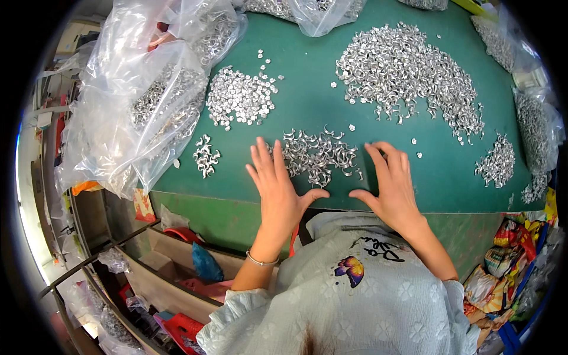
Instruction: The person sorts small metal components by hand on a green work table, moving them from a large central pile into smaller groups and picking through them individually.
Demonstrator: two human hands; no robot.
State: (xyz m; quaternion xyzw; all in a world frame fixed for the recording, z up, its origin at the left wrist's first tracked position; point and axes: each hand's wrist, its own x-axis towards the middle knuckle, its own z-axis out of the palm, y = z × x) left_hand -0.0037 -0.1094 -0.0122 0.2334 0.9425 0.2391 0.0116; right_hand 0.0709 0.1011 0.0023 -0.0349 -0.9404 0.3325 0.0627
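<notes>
A small patch of curved silver metal pcs (316,155) is spread on the green desk (307,106), directly between both hands, near the front edge. The patch's long axis runs 3–9 o'clock, i.e. across the body, from hand to hand.

Left hand (278,183) is laid flat, palm down, fingers (264,155) stretched and splayed, nothing gripped; the patch lies at approx. 2 o'clock from it, and the fingertips are touching or just overlapping its left margin. Right hand (391,180) is likewise flat and released, fingers (378,155) extended, nothing held; the patch lies at approx. 10 o'clock from it, its right margin just beside the index finger. Thumbs are pointed inward toward each other below the patch, so it is bracketed on 3 sides. Both hands are about equally near; the left seems a shade closer, w/ contact.

Further out: a tiny cluster (205,157) at 9 o'clock of the left hand, a flat-piece pile (239,96) at 11 o'clock, a big heap (408,74) at 1 o'clock, and clear plastic bags (148,100) of parts at far left.
</notes>
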